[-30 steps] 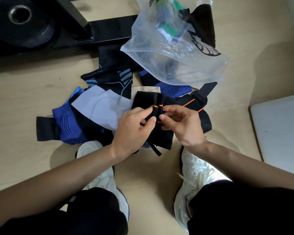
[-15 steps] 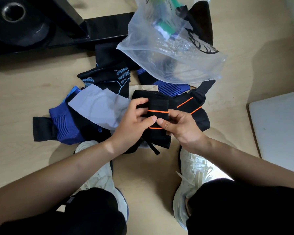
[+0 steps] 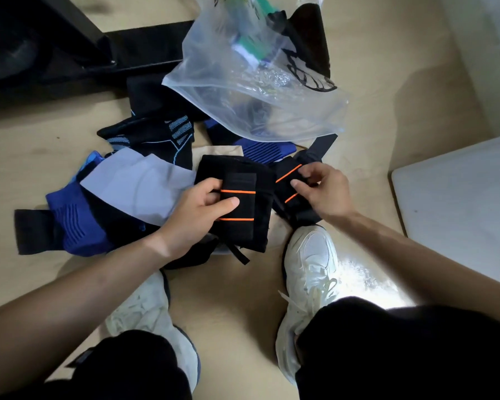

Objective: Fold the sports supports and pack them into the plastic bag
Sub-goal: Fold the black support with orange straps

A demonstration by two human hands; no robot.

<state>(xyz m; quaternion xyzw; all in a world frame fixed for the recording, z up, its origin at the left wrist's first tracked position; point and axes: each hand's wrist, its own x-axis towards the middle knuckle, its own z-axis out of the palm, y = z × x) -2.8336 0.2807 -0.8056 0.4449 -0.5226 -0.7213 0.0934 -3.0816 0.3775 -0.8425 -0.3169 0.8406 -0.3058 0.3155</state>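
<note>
The person's left hand (image 3: 197, 210) grips the folded black support (image 3: 246, 206). The thumb lies flat across the top between its two thin orange stripes and the fingers curl in over its left edge. The right hand (image 3: 322, 192) is off to the side, well apart from the left, with thumb and fingertips pinching the second black support (image 3: 285, 188). That one has the same orange stripes, running at a slant, and it lies rumpled rather than folded.

Both pieces look like stretchy knit, and the folded one is a neat rectangle with a thin black strap hanging off its near edge.

Around them on the pale wood-look floor (image 3: 373, 116) is a loose pile: a smooth grey sleeve (image 3: 136, 183), a ribbed blue support (image 3: 72, 226) on a flat black band, and a black one with light-blue trim (image 3: 162, 137).

The clear plastic bag (image 3: 257, 99) sits just past the pile toward the floor's far edge, crinkly and slumped open, with green-and-white stuff inside.

White sneakers (image 3: 311, 264) are planted near the hands, a black metal frame (image 3: 133, 50) sits far left, and a white board (image 3: 459, 203) lies at the right edge.
</note>
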